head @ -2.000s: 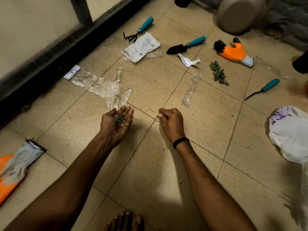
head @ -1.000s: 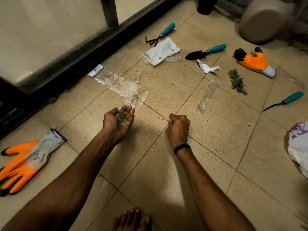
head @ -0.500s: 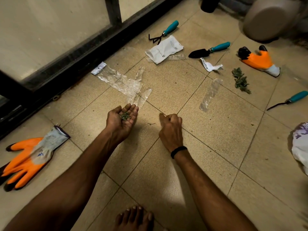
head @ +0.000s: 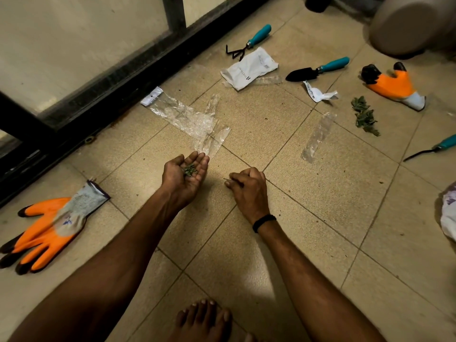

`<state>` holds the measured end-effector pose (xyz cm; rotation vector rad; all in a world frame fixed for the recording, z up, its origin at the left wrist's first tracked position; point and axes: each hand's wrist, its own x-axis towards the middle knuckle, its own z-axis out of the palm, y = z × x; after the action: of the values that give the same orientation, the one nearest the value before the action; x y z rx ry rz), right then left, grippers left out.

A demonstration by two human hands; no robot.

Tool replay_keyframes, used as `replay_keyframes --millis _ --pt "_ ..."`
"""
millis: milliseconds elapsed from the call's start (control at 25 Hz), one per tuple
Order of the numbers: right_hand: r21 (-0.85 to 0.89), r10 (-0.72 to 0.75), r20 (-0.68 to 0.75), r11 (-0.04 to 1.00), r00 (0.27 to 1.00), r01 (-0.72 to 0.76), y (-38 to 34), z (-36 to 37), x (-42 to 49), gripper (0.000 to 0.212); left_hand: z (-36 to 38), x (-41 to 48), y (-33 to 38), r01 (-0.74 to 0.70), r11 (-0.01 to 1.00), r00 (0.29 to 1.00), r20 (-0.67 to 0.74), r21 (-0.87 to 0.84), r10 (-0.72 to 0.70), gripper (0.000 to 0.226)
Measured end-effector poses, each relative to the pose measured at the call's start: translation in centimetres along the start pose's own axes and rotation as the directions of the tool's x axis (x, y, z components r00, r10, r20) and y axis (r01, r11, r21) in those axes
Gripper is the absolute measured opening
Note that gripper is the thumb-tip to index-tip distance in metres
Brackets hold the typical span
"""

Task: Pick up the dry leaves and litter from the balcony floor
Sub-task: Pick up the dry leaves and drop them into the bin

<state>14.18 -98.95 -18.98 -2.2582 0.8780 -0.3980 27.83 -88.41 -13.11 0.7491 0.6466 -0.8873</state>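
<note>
At the fingertips of my right hand (head: 248, 187), low over the floor tile (head: 320, 206), is a thin dry twig (head: 229, 180). I pinch it between thumb and forefinger, and the other fingers are curled in. Its long axis lies almost on the nine-to-three line, with the free end pointing to nine o'clock. Near, on that side, my left hand (head: 182, 178) is held palm up, the fingers loosely cupped, with a small pile of leaf bits (head: 190, 169) in the hollow. So I judge the coming move is short: carry the twig toward nine o'clock and let it fall into the palm. Farther out, a clear plastic wrapper (head: 183, 116) lies at twelve o'clock from the left hand. A heap of leaves (head: 364, 116) lies at about two o'clock from the right hand, well apart, not yet collected.
</note>
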Motion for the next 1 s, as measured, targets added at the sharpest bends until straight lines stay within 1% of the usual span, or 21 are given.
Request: replay_keyframes --millis 160,280,360,400,440,480,520,560,600,640,680,720,760,840,920,960,1000 --pt "-0.079 -0.099 0.005 0.992 0.995 0.099 -0.1 0.4 0.2 0.010 -0.4 0.3 -0.1 0.014 1.000 1.000 -0.009 0.001 -0.014 0.040" --pt "-0.210 -0.223 0.008 0.953 0.975 0.220 0.2 0.9 0.3 0.011 -0.4 0.4 -0.1 0.018 1.000 1.000 -0.011 0.007 -0.018 0.040" --pt "-0.314 -0.324 0.030 0.895 0.945 0.317 0.6 0.9 0.8 0.012 -0.3 0.3 -0.3 0.023 1.000 1.000 -0.015 0.015 -0.022 0.041" --pt "-0.366 -0.342 0.043 0.869 0.939 0.333 0.8 0.7 1.3 0.012 -0.3 0.3 -0.5 0.024 1.000 1.000 -0.014 0.020 -0.024 0.042" --pt "-0.405 -0.315 0.039 0.863 0.948 0.303 1.0 0.3 1.8 0.012 -0.2 0.2 -0.6 0.025 0.999 1.000 -0.010 0.026 -0.025 0.042" --pt "-0.414 -0.244 0.018 0.881 0.970 0.229 1.0 -0.2 2.4 0.014 -0.2 0.2 -0.8 0.027 0.999 1.000 -0.005 0.033 -0.027 0.043" --pt "-0.377 -0.131 -0.005 0.919 0.991 0.119 0.9 -0.9 2.9 0.017 -0.3 0.2 -1.0 0.029 0.999 1.000 -0.001 0.041 -0.029 0.043" --pt "-0.285 -0.002 -0.019 0.959 1.000 -0.003 0.6 -1.9 3.2 0.019 -0.3 0.2 -1.1 0.032 0.998 0.999 0.001 0.051 -0.032 0.043" --pt "-0.148 0.093 -0.011 0.985 0.996 -0.094 0.2 -2.9 3.4 0.020 -0.3 0.2 -1.2 0.037 0.997 0.999 0.004 0.061 -0.038 0.043" --pt "0.013 0.133 0.015 0.991 0.991 -0.133 -0.6 -3.8 3.4 0.019 -0.3 0.3 -1.3 0.044 0.996 0.999 0.011 0.072 -0.045 0.043" --pt "0.151 0.123 0.046 0.980 0.991 -0.128 -1.9 -4.6 3.2 0.018 -0.3 0.4 -1.5 0.049 0.995 0.999 0.016 0.083 -0.050 0.043" --pt "0.224 0.069 0.075 0.971 0.995 -0.085 -3.4 -5.0 2.9 0.017 -0.3 0.5 -1.7 0.053 0.994 0.998 0.023 0.095 -0.055 0.044" --pt "0.236 -0.001 0.093 0.972 0.996 -0.021 -4.9 -5.1 2.5 0.017 -0.2 0.5 -1.9 0.060 0.992 0.997 0.038 0.107 -0.065 0.044" --pt "0.153 -0.108 0.113 0.984 0.988 0.090 -7.1 -4.5 2.2 0.017 0.1 0.1 -2.5 0.085 0.988 0.990 0.099 0.132 -0.099 0.045" --pt "0.048 -0.159 0.149 0.987 0.976 0.153 -8.1 -4.0 2.3 0.017 0.5 -0.4 -2.8 0.106 0.983 0.980 0.153 0.149 -0.129 0.045" --pt "0.041 -0.167 0.160 0.986 0.973 0.162 -8.2 -3.8 2.4 0.016 0.6 -0.7 -2.6 0.109 0.982 0.978 0.162 0.155 -0.134 0.045" --pt "0.070 -0.159 0.152 0.986 0.975 0.150 -8.2 -3.9 2.4 0.018 0.7 -0.9 -2.3 0.113 0.983 0.977 0.162 0.147 -0.136 0.043"
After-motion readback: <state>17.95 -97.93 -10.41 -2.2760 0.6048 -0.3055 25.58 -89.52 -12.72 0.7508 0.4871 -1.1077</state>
